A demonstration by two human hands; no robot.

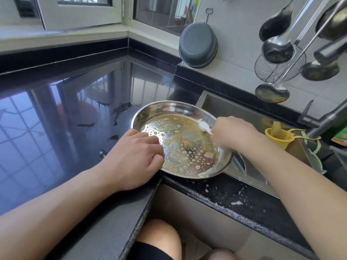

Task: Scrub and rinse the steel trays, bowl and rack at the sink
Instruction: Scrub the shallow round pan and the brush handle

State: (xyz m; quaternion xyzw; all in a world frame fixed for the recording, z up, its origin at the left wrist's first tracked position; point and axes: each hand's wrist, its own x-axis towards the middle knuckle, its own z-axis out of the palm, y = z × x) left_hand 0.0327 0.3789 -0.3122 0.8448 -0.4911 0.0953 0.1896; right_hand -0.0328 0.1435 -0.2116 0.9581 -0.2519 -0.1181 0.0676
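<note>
Steel tray [184, 145], round and shallow, sits on the black bench [65, 113] at the left edge of the sink [234, 109], its right portion overhanging the basin. Its floor is coated with yellowish-brown residue and beads of soapy liquid; the far inner wall is comparatively bright.

Left hand [135, 158] rests on the bench at the tray's near-left rim, fingers curled over the rim and holding it. Right hand [234, 132] is inside the tray's right side, fingers closed round a whitish scrubber [204, 127] whose foamy end touches the tray's floor near the far-right wall. What kind of scrubber it is cannot be told.

Bench surface is glossy and reflects a window; dark scraps and water drops [120, 109] lie just left of the tray. White suds spots [236, 203] mark the bench's front strip below the sink.

Within the sink, a yellow cup-shaped item [279, 138] stands to the right of the right hand, with a pale green item [315, 152] beside it. A steel tap [326, 121] crosses above them from the right.

On the tiled wall, a grey basin [198, 45] hangs from a hook, its bottom facing outward. Further right hang several ladles [277, 47] and a wire skimmer [277, 68].

The person's bare knee [159, 239] shows below the bench edge.
</note>
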